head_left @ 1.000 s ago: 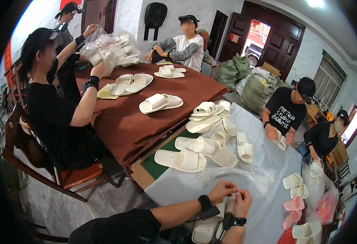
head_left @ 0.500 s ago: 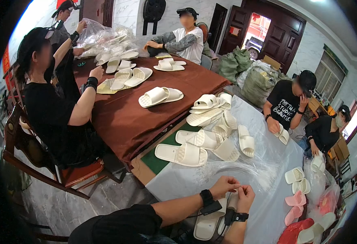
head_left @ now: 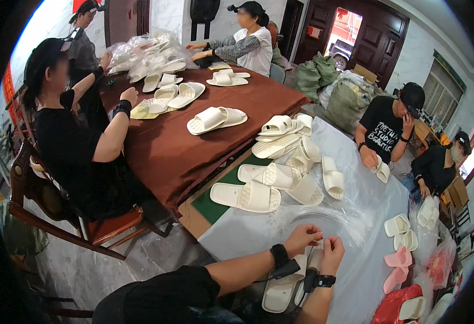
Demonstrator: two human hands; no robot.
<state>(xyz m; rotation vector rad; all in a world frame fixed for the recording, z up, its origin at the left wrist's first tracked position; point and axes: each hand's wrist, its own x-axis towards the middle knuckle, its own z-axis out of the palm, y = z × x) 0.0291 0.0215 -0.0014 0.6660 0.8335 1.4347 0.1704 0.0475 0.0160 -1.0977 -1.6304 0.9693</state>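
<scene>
Left hand [head_left: 301, 238] and right hand [head_left: 332, 252] both closed in pinches on clear film [head_left: 323, 224] at the bench [head_left: 237, 237] edge, likely to spread it. Cream slippers [head_left: 288, 281] lie under the wrists; slipper pile [head_left: 280, 173] beyond.

Dark wooden double doors [head_left: 375, 40] stand open to daylight behind a brown-clothed table [head_left: 177, 146] and wooden chair [head_left: 58, 210].

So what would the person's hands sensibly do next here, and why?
Probably draw the clear plastic bag further over the cream slippers. Both the left hand and the right hand pinch thin plastic close together just above the slippers, which lie in front of the person, seemingly still uncovered.
</scene>
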